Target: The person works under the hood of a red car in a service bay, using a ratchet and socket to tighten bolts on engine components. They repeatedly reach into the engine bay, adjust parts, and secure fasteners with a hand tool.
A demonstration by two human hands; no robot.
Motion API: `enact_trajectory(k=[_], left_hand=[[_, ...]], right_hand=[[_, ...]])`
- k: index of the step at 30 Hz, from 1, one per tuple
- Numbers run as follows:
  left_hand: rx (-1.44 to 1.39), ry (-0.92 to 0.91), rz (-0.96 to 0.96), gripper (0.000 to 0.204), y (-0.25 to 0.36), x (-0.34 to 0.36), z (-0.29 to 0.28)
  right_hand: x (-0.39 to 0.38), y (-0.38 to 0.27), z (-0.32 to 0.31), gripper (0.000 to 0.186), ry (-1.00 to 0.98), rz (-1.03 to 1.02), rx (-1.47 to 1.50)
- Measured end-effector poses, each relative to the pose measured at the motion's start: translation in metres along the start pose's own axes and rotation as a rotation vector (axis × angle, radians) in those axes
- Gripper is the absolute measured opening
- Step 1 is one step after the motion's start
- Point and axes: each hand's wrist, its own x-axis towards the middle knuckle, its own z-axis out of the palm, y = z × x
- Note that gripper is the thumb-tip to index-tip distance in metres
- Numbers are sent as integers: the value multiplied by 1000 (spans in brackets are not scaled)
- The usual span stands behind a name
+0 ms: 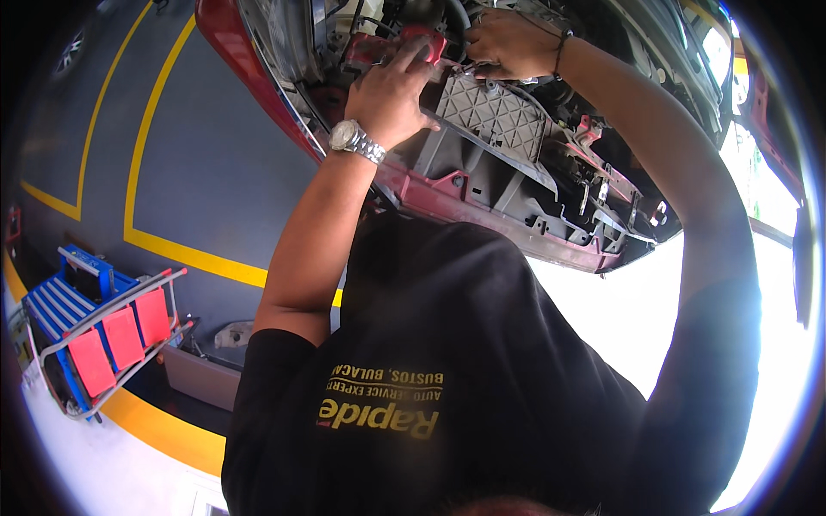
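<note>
I lean over the open front of a red car, both arms stretched into its engine bay. My left hand [389, 101], with a silver watch [346, 136] at the wrist, lies over a red part [370, 50] in the bay, fingers forward and thumb spread aside. To its right, my right hand [509, 45] is bent palm down with its fingers curled together; what they grip is hidden. Just below those fingers is the edge of a dusty grey ribbed panel [495, 112]. A dark band [564, 43] circles the right wrist.
A dull red crossmember [482, 206] runs along the car's front, close to my body. Brackets [594, 172] stick up at its right. On the left stand a folding frame with red pads [120, 337] and a blue slatted item [64, 297]. Yellow lines [138, 172] mark the grey floor.
</note>
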Motion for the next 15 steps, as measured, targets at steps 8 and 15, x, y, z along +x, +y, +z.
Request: enact_trajectory(k=[8,15], left_hand=[[2,30,12,78,0,0,-1],[10,60,61,77,-2,1,0]], right_hand=[[-6,-12,6,56,-157,675,318],[6,-9,14,57,-354,1066,570]])
